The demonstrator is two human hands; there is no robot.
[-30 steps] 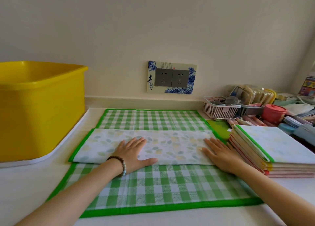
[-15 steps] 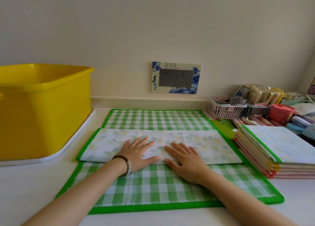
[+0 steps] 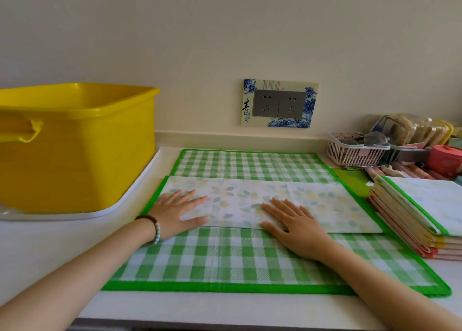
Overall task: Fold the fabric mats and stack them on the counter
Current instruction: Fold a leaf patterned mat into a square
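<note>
A green-checked fabric mat [image 3: 250,260] with a bright green border lies spread on the white counter [image 3: 50,250]. Its middle is folded so that a strip of its leaf-patterned underside [image 3: 325,203] shows across the centre. My left hand [image 3: 178,210] lies flat with straight fingers on the left part of that strip. My right hand [image 3: 295,227] presses flat on the strip just right of centre. A stack of folded mats [image 3: 425,213] with green, yellow and red edges stands at the right.
A big yellow plastic tub [image 3: 75,145] on a white tray [image 3: 120,205] fills the left. Behind the stack sit a small white basket [image 3: 355,153], a red lidded pot [image 3: 445,158] and assorted clutter. A double wall socket [image 3: 280,103] is on the wall behind.
My right hand slid from the strip's right end toward the centre. My left hand moved a little left along the strip. The view shifted left.
</note>
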